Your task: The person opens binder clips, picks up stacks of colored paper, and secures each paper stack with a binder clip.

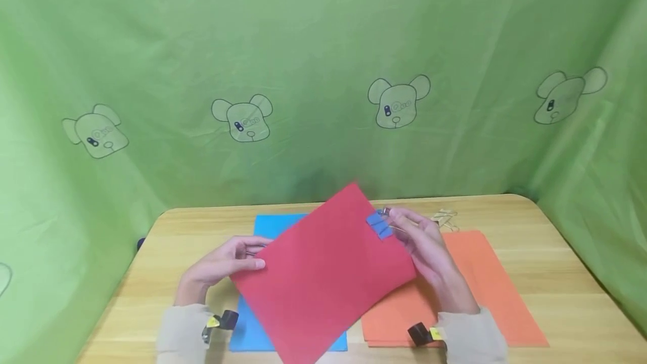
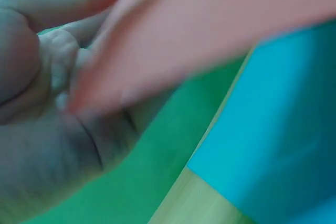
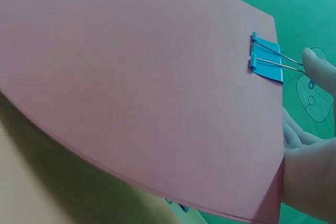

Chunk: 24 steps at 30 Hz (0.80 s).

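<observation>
A red paper stack [image 1: 328, 274] is held tilted above the table; its lower edge bows in the right wrist view. On its right edge sits a blue binder clip [image 1: 379, 225], whose wire handles [image 3: 281, 60] point outward. My right hand [image 1: 427, 249] holds the clip by its handles, the thumb at their tip, with other fingers behind the stack and partly hidden. At the opposite side, my left hand [image 1: 224, 263] pinches the stack near its left corner, thumb on top and fingers underneath. The left wrist view shows that corner [image 2: 100, 85] blurred over the palm.
Blue paper [image 1: 253, 324] lies on the wooden table [image 1: 571, 285] beneath the red stack. Orange paper [image 1: 490, 285] lies to the right, partly under my right arm. Binder clips with wire handles [image 1: 446, 219] are behind it. A green curtain [image 1: 318, 44] surrounds the table.
</observation>
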Motion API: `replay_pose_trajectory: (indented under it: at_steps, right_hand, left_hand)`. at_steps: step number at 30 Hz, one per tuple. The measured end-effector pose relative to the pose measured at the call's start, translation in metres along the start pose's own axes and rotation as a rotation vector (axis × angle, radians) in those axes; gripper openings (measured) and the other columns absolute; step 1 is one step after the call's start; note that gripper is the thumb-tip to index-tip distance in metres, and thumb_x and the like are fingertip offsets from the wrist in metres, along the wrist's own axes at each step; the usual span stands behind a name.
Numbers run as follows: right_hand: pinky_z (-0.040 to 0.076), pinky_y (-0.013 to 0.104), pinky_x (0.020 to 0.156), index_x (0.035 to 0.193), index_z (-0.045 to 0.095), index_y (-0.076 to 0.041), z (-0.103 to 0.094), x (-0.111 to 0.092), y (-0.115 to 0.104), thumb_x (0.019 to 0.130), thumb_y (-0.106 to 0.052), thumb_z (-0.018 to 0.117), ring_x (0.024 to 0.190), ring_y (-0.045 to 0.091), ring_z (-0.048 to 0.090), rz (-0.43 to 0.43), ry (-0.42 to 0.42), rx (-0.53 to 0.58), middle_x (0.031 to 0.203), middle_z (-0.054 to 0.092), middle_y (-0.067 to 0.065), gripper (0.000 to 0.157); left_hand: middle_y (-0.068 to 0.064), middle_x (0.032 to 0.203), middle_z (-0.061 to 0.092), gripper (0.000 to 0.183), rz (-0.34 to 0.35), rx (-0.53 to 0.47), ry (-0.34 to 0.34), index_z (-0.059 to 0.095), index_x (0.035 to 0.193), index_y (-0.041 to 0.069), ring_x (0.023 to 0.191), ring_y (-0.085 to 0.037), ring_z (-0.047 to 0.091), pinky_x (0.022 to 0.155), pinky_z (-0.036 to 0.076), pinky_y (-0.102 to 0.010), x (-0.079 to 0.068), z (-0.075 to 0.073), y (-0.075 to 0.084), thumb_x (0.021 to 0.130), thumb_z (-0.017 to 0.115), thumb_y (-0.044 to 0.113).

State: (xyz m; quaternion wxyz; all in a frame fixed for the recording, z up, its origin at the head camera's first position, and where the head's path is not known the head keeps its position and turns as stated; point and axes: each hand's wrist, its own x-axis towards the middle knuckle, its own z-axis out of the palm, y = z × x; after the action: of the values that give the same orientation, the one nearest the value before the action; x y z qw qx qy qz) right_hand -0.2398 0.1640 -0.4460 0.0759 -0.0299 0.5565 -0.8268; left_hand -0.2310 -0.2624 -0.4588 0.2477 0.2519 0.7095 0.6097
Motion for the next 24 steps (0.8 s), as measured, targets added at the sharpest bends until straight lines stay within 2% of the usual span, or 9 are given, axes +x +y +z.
replay_pose_trajectory:
  at_steps: [4,7,11,15,21,24]
  right_hand:
    - [0.058,0.026,0.080,0.132,0.060,0.000,0.002,-0.001,0.000,0.102,-0.018,0.067,0.088,0.013,0.071,0.029,-0.006,-0.029,0.100,0.075,0.002,0.036]
    - [0.058,0.027,0.079,0.138,0.054,0.003,0.004,-0.002,0.000,0.101,-0.021,0.069,0.090,0.013,0.071,0.036,0.001,-0.080,0.104,0.075,0.002,0.047]
    - [0.058,0.027,0.082,0.142,0.055,0.000,0.011,-0.003,-0.001,0.097,-0.026,0.074,0.096,0.014,0.072,0.047,0.010,-0.190,0.111,0.076,0.001,0.055]
    - [0.058,0.027,0.086,0.145,0.053,0.000,0.017,-0.005,-0.001,0.095,-0.026,0.076,0.102,0.015,0.072,0.035,-0.022,-0.269,0.118,0.075,0.003,0.061]
    - [0.058,0.027,0.084,0.145,0.054,-0.003,0.019,-0.006,0.000,0.096,-0.025,0.075,0.101,0.016,0.072,0.019,-0.059,-0.303,0.119,0.075,0.004,0.058]
    - [0.057,0.028,0.086,0.145,0.055,-0.003,0.018,-0.007,0.000,0.097,-0.024,0.074,0.102,0.017,0.072,0.019,-0.076,-0.306,0.121,0.074,0.006,0.056]
  left_hand:
    - [-0.018,0.114,0.073,0.045,-0.083,0.060,0.007,0.058,0.139,0.001,0.094,-0.027,0.075,0.079,0.060,-0.034,0.012,0.012,0.000,0.096,0.070,0.005]
    - [-0.019,0.106,0.075,0.042,-0.109,0.085,0.000,0.061,0.137,0.003,0.088,-0.028,0.075,0.075,0.060,-0.034,0.018,0.019,-0.001,0.095,0.071,0.006]
    - [-0.018,0.104,0.075,0.040,-0.105,0.100,-0.023,0.062,0.136,0.005,0.087,-0.026,0.075,0.076,0.060,-0.035,0.023,0.028,-0.001,0.096,0.070,0.006]
    - [-0.014,0.103,0.075,0.035,-0.090,0.102,-0.039,0.065,0.132,0.005,0.088,-0.020,0.073,0.078,0.059,-0.033,0.030,0.035,-0.003,0.098,0.068,0.009]
    - [-0.011,0.090,0.072,0.023,-0.037,0.099,-0.034,0.067,0.122,0.000,0.079,-0.015,0.070,0.072,0.058,-0.029,0.037,0.041,-0.006,0.102,0.062,0.009]
    - [-0.015,0.093,0.072,0.023,-0.039,0.076,-0.027,0.067,0.123,0.001,0.081,-0.016,0.071,0.073,0.058,-0.030,0.039,0.042,-0.007,0.101,0.063,0.008]
